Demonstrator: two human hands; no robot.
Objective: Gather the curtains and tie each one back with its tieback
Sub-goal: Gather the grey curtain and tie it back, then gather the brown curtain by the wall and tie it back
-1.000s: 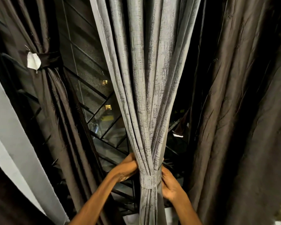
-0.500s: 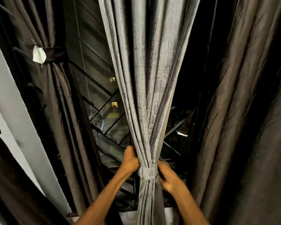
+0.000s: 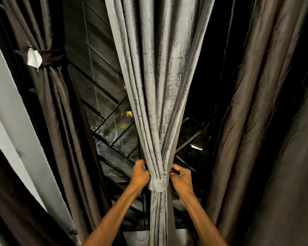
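A grey curtain [image 3: 156, 82] hangs in the middle, gathered into a narrow bunch low down. A matching grey tieback [image 3: 158, 185] wraps round the bunch. My left hand [image 3: 140, 174] grips the bunch and the band's left side, fingers curled behind the fabric. My right hand [image 3: 180, 176] pinches the tieback's right end with curled fingers, close against the curtain. The band's far side is hidden behind the folds.
A dark brown curtain [image 3: 60, 121] on the left is bound by a brown tieback [image 3: 51, 56] with a white tag [image 3: 34, 58]. A loose brown curtain [image 3: 256, 121] hangs on the right. Behind stands a window with a black metal grille [image 3: 114, 139]. A white wall [image 3: 5, 112] at far left.
Both hands have shifted round the tieback: the left moved up against the band, the right came out from behind the bunch and now pinches the band's end at the side.
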